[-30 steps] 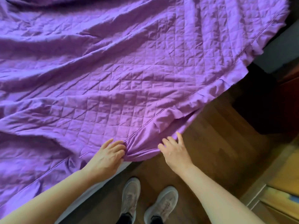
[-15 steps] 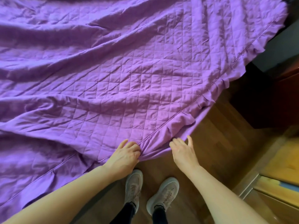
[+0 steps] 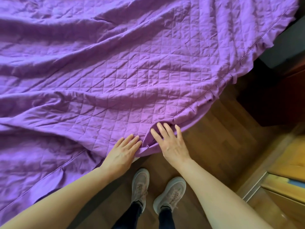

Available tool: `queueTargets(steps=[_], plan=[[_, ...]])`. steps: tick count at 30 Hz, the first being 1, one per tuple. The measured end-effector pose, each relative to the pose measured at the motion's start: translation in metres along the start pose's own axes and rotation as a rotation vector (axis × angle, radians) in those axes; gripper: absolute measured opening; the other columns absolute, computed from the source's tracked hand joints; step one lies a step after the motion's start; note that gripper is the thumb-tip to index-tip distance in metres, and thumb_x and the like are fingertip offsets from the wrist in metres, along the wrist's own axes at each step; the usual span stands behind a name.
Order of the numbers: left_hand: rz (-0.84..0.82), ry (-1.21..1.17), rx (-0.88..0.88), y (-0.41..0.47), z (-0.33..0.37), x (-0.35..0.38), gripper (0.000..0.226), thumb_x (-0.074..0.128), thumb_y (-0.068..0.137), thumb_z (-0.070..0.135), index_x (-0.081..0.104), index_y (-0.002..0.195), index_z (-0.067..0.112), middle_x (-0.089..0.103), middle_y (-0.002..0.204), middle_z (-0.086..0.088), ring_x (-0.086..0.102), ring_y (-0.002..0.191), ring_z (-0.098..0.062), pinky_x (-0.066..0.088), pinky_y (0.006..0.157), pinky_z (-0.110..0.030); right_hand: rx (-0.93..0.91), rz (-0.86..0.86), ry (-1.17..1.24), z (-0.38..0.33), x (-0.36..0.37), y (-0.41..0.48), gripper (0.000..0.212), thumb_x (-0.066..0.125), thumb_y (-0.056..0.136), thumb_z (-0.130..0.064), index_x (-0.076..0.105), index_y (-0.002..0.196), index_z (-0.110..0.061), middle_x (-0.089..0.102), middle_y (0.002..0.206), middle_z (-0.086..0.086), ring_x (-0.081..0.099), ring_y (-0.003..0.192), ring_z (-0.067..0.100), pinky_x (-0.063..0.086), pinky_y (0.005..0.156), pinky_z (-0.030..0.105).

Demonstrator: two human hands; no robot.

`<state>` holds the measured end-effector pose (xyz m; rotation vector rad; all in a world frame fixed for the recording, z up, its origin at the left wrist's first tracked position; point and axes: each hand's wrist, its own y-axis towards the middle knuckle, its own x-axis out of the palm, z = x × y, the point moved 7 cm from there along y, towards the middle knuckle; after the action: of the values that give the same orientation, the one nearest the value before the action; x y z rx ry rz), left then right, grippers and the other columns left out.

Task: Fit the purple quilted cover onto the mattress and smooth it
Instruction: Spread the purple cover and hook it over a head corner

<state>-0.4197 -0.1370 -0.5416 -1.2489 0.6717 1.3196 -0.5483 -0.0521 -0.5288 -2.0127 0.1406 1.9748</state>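
The purple quilted cover, rumpled across the upper frame, is merely pressed at its lower-centre corner by the flat left hand and splayed right hand, nothing gripped, so it may be slid askew.

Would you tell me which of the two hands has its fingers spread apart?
The right hand: its fingers fan out over the frilled edge of the cover, while the left hand lies on the quilting with its fingers close together.
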Motion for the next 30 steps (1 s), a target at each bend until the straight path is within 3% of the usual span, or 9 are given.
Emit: queueTargets(steps=[4, 7, 10, 16, 19, 21, 23, 26, 30], plan=[[-0.068, 0.081, -0.041, -0.014, -0.007, 0.007, 0.053, 0.084, 0.050, 0.016, 0.071, 0.101, 0.023, 0.066, 0.120, -0.001, 0.062, 0.110, -0.029, 0.053, 0.080, -0.045, 0.013, -0.039, -0.031, -0.018, -0.003, 0.011, 0.043, 0.082, 0.060, -0.012, 0.067, 0.100, -0.020, 0.055, 0.131, 0.014, 0.049, 0.125, 0.034, 0.035, 0.101, 0.059], [0.038, 0.113, 0.070, -0.031, 0.015, 0.008, 0.035, 0.054, 0.066, 0.020, 0.072, 0.095, 0.026, 0.068, 0.112, 0.006, 0.066, 0.103, -0.025, 0.056, 0.072, -0.035, -0.083, 0.055, -0.036, -0.028, -0.002, -0.007, 0.011, 0.066, 0.072, -0.012, 0.068, 0.080, -0.020, 0.067, 0.103, 0.006, 0.060, 0.108, 0.029, 0.033, 0.101, 0.056], [0.008, 0.071, 0.105, -0.044, 0.032, 0.019, 0.047, 0.034, 0.067, 0.023, 0.071, 0.095, 0.027, 0.069, 0.109, 0.007, 0.068, 0.096, -0.025, 0.057, 0.066, -0.030, -0.116, 0.096, -0.005, -0.029, 0.002, -0.032, 0.025, 0.040, 0.078, -0.010, 0.064, 0.078, -0.018, 0.066, 0.092, 0.006, 0.062, 0.091, 0.027, 0.033, 0.098, 0.051], [-0.030, -0.189, -0.030, -0.037, 0.018, -0.009, 0.046, 0.033, 0.085, 0.052, 0.054, 0.121, 0.031, 0.061, 0.120, 0.012, 0.059, 0.109, -0.014, 0.052, 0.078, -0.026, -0.045, 0.134, 0.082, -0.023, -0.005, -0.036, 0.024, 0.039, 0.074, -0.009, 0.062, 0.079, -0.015, 0.060, 0.071, 0.003, 0.058, 0.066, 0.027, 0.036, 0.088, 0.043], [0.150, -0.156, -0.127, -0.026, -0.018, -0.042, 0.048, 0.036, 0.085, 0.047, 0.055, 0.123, 0.026, 0.063, 0.122, 0.000, 0.061, 0.110, -0.024, 0.055, 0.081, -0.040, 0.082, 0.222, 0.173, -0.022, -0.032, -0.014, 0.021, 0.045, 0.072, -0.004, 0.058, 0.086, -0.012, 0.057, 0.086, 0.009, 0.056, 0.076, 0.032, 0.042, 0.082, 0.044], [0.039, 0.052, -0.205, -0.025, -0.044, -0.033, 0.049, 0.046, 0.085, 0.045, 0.046, 0.132, 0.029, 0.053, 0.135, -0.009, 0.051, 0.122, -0.037, 0.045, 0.088, -0.058, 0.097, 0.025, 0.176, -0.035, -0.027, 0.007, 0.053, 0.048, 0.069, -0.002, 0.054, 0.120, -0.015, 0.050, 0.126, 0.019, 0.051, 0.109, 0.041, 0.041, 0.093, 0.053], [-0.163, 0.088, -0.279, -0.037, -0.062, -0.003, 0.059, 0.043, 0.090, 0.052, 0.021, 0.144, 0.045, 0.019, 0.156, -0.005, 0.020, 0.140, -0.041, 0.024, 0.099, -0.068, 0.043, -0.268, 0.170, -0.051, -0.007, 0.011, 0.078, 0.048, 0.080, 0.000, 0.021, 0.147, -0.031, 0.007, 0.156, 0.016, 0.017, 0.137, 0.047, 0.019, 0.108, 0.063], [-0.342, 0.125, -0.302, -0.061, -0.061, 0.035, 0.056, 0.013, 0.090, 0.063, -0.016, 0.137, 0.055, -0.013, 0.157, 0.004, -0.005, 0.144, -0.034, 0.010, 0.108, -0.064, 0.052, -0.550, 0.191, -0.066, 0.022, -0.006, 0.084, 0.045, 0.089, -0.003, -0.003, 0.148, -0.039, -0.025, 0.155, 0.007, -0.003, 0.141, 0.048, 0.004, 0.108, 0.067], [-0.292, 0.029, -0.308, -0.072, -0.048, 0.018, 0.050, 0.021, 0.098, 0.048, 0.002, 0.145, 0.047, 0.000, 0.158, 0.006, 0.003, 0.144, -0.028, 0.011, 0.110, -0.058, 0.108, -0.541, 0.209, -0.068, 0.018, -0.018, 0.083, 0.046, 0.088, -0.005, 0.000, 0.148, -0.038, -0.021, 0.156, 0.005, -0.002, 0.143, 0.042, 0.000, 0.108, 0.068]])
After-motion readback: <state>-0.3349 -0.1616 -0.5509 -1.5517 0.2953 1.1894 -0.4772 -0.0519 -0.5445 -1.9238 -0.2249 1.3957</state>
